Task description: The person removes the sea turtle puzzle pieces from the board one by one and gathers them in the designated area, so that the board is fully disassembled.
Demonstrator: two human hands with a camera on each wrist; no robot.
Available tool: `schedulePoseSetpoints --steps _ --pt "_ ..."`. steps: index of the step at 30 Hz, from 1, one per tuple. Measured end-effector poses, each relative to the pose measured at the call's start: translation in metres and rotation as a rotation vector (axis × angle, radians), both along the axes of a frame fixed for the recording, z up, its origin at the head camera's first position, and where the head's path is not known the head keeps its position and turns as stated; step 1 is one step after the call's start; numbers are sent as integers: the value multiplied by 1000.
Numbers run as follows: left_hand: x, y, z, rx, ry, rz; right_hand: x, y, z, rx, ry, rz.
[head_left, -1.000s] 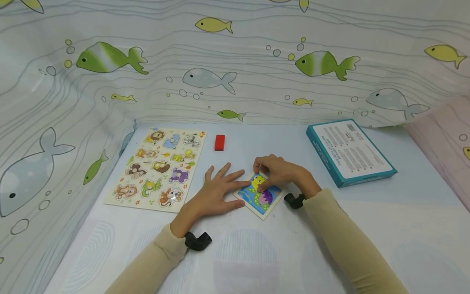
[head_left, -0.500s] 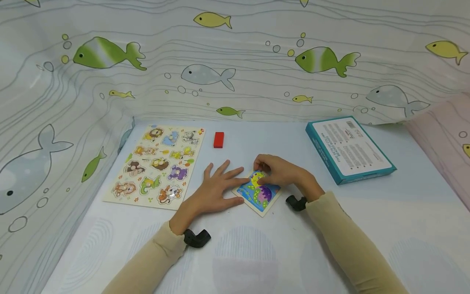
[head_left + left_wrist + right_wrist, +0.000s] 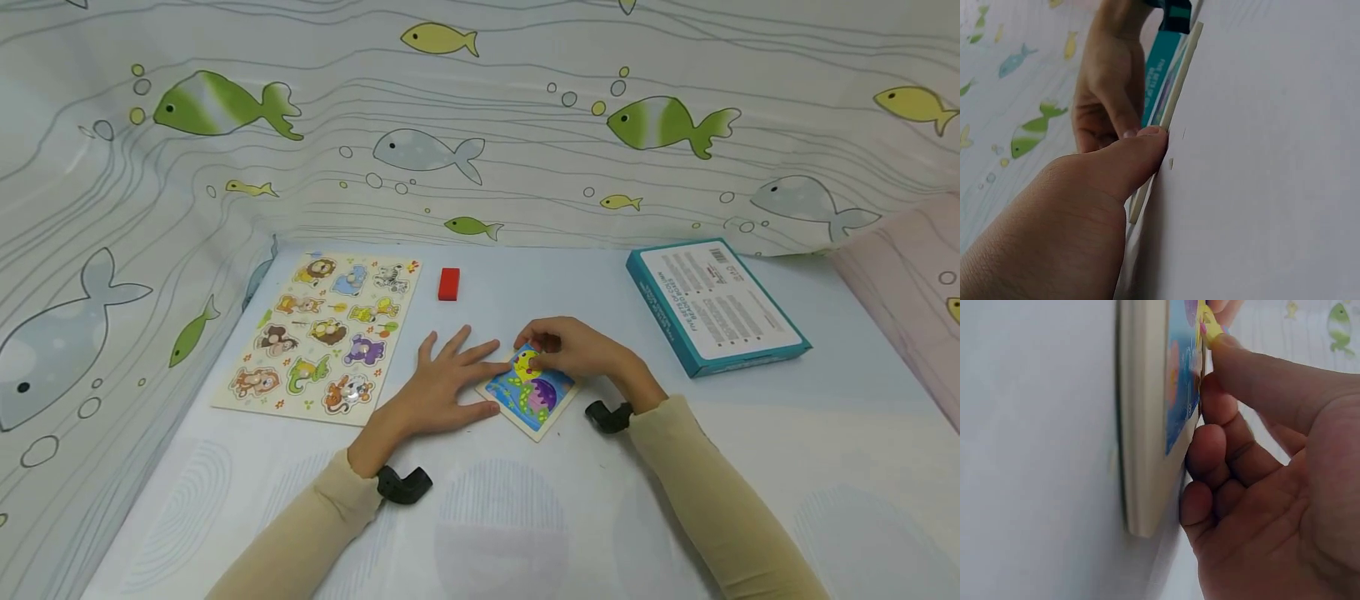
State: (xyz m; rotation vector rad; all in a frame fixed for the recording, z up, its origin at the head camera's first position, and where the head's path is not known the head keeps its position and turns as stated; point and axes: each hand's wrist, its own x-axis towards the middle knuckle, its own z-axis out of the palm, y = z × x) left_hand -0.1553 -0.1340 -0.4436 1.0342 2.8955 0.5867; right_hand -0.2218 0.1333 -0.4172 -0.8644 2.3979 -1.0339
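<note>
A small square jigsaw puzzle board (image 3: pixel 537 435) lies cornerwise on the table, with a yellow, green and purple cartoon animal on blue. Spread fingers of my left hand (image 3: pixel 441 393) rest against its left side; in the left wrist view the thumb touches the board's edge (image 3: pixel 1182 72). From the right, my right hand (image 3: pixel 583 350) reaches over the upper corner. It pinches a yellow puzzle piece (image 3: pixel 1211 326), whose edge stands slightly raised in the right wrist view. The other fingers of this hand curl beside the board, and its index fingertip is partly hidden.
A peg puzzle board with animals (image 3: pixel 341 333) lies at the left. Behind the hands is a red block (image 3: pixel 448 284). To the right lies a teal and white box (image 3: pixel 720 304). A fish-patterned cloth (image 3: pixel 540 179) rises behind and beside the table.
My right hand has shifted slightly to the right, its thumb still at the yellow piece. The left hand stays in place against the board, and the view has tilted a little.
</note>
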Motion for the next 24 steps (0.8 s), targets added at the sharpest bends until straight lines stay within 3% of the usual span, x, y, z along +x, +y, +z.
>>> schedulePoseSetpoints --steps 5,13,20,24 --pt "0 -1 1 2 -9 5 -5 2 -1 -28 -15 -24" --pt "0 -3 -1 12 -15 12 -17 7 6 -107 -50 -133" --pt "1 -2 -5 18 -14 8 -42 16 5 3 -14 -244" --pt "1 -1 -5 16 -9 6 -54 21 5 57 27 -263"
